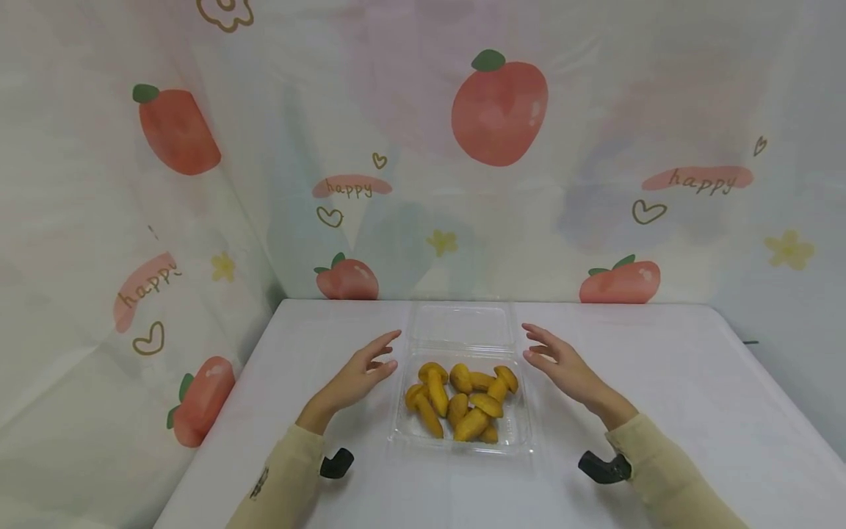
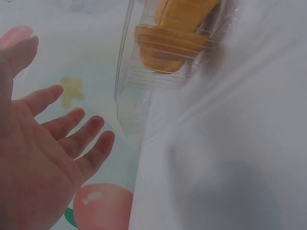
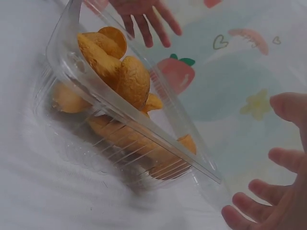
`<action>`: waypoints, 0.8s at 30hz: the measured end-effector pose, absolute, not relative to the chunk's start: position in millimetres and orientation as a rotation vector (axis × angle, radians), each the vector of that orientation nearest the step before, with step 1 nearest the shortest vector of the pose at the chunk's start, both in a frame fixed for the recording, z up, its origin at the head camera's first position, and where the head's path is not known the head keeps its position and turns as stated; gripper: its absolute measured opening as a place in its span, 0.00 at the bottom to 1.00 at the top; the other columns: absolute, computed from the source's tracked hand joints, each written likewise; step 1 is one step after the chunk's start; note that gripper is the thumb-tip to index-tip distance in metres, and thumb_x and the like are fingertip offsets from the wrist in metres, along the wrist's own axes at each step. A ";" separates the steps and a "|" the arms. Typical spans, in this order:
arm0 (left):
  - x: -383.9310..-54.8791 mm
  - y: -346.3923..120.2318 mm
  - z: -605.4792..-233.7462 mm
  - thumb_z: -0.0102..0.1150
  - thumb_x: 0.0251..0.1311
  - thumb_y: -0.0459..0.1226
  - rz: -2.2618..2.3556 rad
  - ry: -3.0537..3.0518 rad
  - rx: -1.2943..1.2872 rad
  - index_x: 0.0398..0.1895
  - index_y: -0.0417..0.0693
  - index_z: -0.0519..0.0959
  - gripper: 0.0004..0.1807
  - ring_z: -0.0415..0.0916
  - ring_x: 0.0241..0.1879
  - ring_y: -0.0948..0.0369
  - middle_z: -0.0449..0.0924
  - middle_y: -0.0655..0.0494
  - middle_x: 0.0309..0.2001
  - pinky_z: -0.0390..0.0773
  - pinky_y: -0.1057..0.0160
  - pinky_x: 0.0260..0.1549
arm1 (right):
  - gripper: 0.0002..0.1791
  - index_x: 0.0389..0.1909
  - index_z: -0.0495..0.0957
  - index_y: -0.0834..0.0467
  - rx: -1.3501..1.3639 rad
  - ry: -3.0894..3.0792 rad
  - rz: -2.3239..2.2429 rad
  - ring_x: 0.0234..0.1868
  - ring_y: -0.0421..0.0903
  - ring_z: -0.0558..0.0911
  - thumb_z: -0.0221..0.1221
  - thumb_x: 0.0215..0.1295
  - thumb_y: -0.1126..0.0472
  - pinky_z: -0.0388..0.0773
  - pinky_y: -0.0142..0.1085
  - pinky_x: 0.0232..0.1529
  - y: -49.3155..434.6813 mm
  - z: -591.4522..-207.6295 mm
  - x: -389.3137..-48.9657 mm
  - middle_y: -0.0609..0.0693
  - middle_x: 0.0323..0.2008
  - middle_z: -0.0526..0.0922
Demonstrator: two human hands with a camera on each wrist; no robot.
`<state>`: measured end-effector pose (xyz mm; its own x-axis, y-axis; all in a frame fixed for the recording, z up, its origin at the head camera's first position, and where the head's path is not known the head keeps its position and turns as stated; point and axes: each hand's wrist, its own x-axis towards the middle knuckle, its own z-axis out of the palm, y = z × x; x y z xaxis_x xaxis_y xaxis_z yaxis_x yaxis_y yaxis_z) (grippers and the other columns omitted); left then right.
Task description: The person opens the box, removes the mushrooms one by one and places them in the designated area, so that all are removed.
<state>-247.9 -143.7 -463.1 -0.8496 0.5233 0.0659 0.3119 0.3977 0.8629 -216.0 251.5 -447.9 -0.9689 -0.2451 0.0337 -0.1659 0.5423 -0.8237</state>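
Between the two hands a clear plastic clamshell box point(image 1: 518, 441) lies on the table, its lid point(image 1: 461, 325) folded back toward the far edge. Several yellow-brown mushrooms point(image 1: 472, 422) fill its base, lying at various angles. On the box's left side my left hand point(image 1: 357, 378) hovers with spread, relaxed fingers and holds nothing. My right hand point(image 1: 565, 367) is held to the right of the box, fingers loosely extended and apart from it. Ridged side walls of the box point(image 3: 139, 148) show in the right wrist view, with mushrooms point(image 3: 134, 81) behind and above the rim.
The white table point(image 1: 674, 382) reaches back to a hanging cloth point(image 1: 410, 110) printed with peaches, hearts and "happy" lettering. More of this cloth hangs along the left side. Black curved pieces point(image 1: 604, 468) sit at both sleeve cuffs.
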 end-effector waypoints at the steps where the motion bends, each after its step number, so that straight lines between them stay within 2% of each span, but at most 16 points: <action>1: -245.7 -143.6 -463.0 0.52 0.75 0.39 1.422 2.452 0.759 0.80 0.58 0.56 0.33 0.61 0.75 0.41 0.54 0.50 0.81 0.68 0.40 0.70 | 0.36 0.79 0.54 0.57 -0.364 2.683 -1.419 0.70 0.70 0.69 0.53 0.77 0.51 0.73 0.66 0.63 251.4 -447.4 -215.1 0.71 0.75 0.60; 6: -236.9 -144.2 -466.4 0.54 0.74 0.40 1.405 2.472 0.807 0.79 0.57 0.59 0.32 0.64 0.73 0.42 0.56 0.51 0.80 0.71 0.41 0.67 | 0.35 0.79 0.55 0.57 -0.394 2.692 -1.416 0.70 0.70 0.69 0.54 0.77 0.52 0.74 0.65 0.62 250.7 -445.2 -212.0 0.70 0.75 0.60; 11: -232.1 -142.5 -475.6 0.53 0.74 0.43 1.329 2.474 0.850 0.79 0.52 0.59 0.33 0.63 0.72 0.41 0.51 0.46 0.81 0.72 0.43 0.64 | 0.34 0.78 0.57 0.58 -0.446 2.691 -1.438 0.69 0.71 0.69 0.54 0.76 0.54 0.75 0.65 0.61 249.9 -443.8 -209.6 0.70 0.74 0.61; 18: -227.9 -140.2 -482.0 0.54 0.74 0.43 1.267 2.471 0.840 0.79 0.50 0.59 0.34 0.57 0.77 0.42 0.48 0.48 0.82 0.72 0.44 0.62 | 0.30 0.75 0.61 0.63 -0.559 2.676 -1.487 0.68 0.73 0.69 0.54 0.76 0.61 0.75 0.64 0.62 249.1 -448.5 -207.9 0.69 0.74 0.63; 24: -228.2 -142.2 -488.4 0.56 0.73 0.41 1.263 2.456 0.867 0.79 0.49 0.58 0.35 0.52 0.79 0.43 0.46 0.46 0.82 0.72 0.45 0.61 | 0.28 0.73 0.64 0.64 -0.598 2.688 -1.502 0.67 0.72 0.70 0.53 0.77 0.61 0.74 0.66 0.62 248.7 -447.6 -206.3 0.69 0.72 0.66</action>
